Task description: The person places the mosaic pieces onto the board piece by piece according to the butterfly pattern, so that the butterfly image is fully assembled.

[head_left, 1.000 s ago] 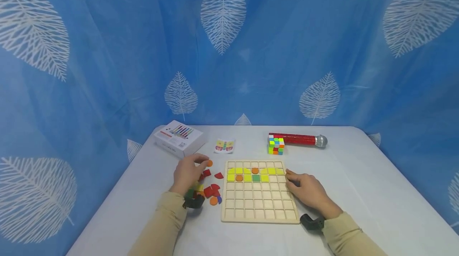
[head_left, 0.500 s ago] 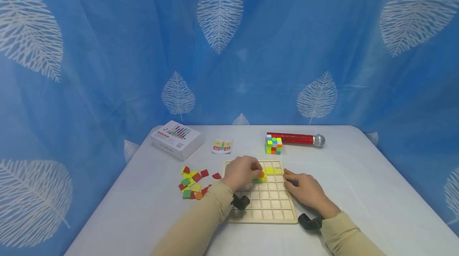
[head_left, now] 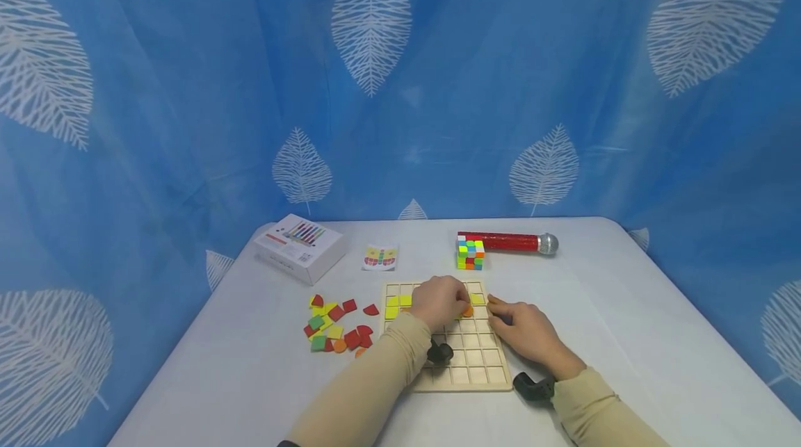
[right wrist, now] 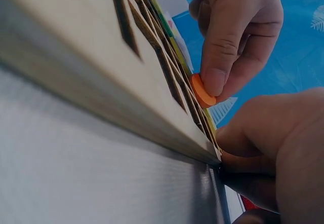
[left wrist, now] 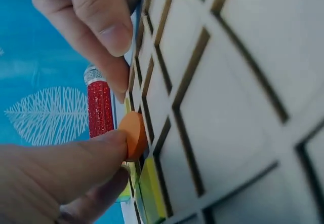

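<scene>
My left hand (head_left: 438, 302) is over the upper rows of the wooden grid board (head_left: 474, 387), pinching an orange round disc (left wrist: 133, 135) between thumb and finger. The disc stands tilted right at the cells, beside a yellow tile (left wrist: 152, 191) in the left wrist view. My right hand (head_left: 528, 332) grips the board's right edge near the far corner, thumb and fingers at the rim. Several yellow tiles (head_left: 392, 301) sit in the second and third rows; my left hand hides part of them. In the right wrist view, the pinched disc shows edge-on above the board.
Loose red, yellow, green and orange pieces (head_left: 335, 331) lie left of the board. Behind it stand a small patterned card (head_left: 379, 258), a puzzle cube (head_left: 471, 254) and a red microphone (head_left: 500, 242). A white box (head_left: 300, 248) sits back left.
My left hand picked up an orange disc from the loose pieces and carried it right, over the board's third row. My right hand stays at the board's edge.
</scene>
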Demonstrator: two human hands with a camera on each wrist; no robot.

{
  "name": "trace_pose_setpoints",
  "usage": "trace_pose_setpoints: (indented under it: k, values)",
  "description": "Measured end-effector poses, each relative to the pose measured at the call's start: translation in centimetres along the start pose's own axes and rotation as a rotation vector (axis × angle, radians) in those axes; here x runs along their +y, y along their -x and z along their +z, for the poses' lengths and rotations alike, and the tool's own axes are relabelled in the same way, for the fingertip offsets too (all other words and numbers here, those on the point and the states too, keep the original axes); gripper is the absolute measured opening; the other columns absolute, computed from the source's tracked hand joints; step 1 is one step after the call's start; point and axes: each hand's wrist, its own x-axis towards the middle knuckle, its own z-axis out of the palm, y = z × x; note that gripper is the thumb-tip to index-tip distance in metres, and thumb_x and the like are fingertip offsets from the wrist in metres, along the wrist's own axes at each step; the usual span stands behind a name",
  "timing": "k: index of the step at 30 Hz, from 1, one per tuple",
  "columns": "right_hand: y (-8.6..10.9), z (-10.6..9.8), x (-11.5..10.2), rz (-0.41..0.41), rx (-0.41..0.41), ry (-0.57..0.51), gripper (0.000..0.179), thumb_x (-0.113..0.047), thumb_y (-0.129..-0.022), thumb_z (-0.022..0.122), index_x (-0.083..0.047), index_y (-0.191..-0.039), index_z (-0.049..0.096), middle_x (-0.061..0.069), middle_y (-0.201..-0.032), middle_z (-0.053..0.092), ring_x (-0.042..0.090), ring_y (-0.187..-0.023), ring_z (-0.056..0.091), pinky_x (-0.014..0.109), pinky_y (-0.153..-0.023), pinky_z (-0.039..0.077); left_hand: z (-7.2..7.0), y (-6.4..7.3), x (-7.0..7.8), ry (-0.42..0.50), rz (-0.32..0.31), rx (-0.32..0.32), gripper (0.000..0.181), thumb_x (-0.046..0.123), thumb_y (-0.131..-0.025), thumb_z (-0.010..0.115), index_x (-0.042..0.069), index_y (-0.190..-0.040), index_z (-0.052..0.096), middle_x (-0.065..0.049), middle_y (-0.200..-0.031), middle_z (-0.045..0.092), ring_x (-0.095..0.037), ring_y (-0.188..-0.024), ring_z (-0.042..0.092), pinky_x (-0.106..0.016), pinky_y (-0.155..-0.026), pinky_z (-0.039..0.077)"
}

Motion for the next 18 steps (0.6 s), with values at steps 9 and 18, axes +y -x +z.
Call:
trace_pose_setpoints:
  k: [9,18]
  values:
    - [0.0,0.4,-0.2,0.010,-0.017,-0.003,0.039,-0.024,-0.098,0.066,-0.004,-0.132,0.069,0.007,-0.146,0.060,0.040,-0.134,0.056,0.059,-0.106,0.046,-0.7,1.8,-0.1,-0.090,0.042,0.066,0.006,0.026,-0.092,0.078,0.029,-0.091,0.083,0.017,-0.089,0.075,-0.004,-0.082,0.068,-0.029,-0.065,0.053]
    - [-0.1,0.0,-0.5,0.027,-0.032,0.027,0.041,-0.023,-0.098,0.064,-0.005,-0.135,0.067,0.009,-0.147,0.059,0.043,-0.136,0.053,0.061,-0.106,0.045,-5.8,7.8,-7.2,0.016,-0.152,0.296,0.017,0.028,-0.093,0.077,0.021,-0.107,0.082,0.004,-0.104,0.078,-0.018,-0.091,0.072,-0.031,-0.064,0.052]
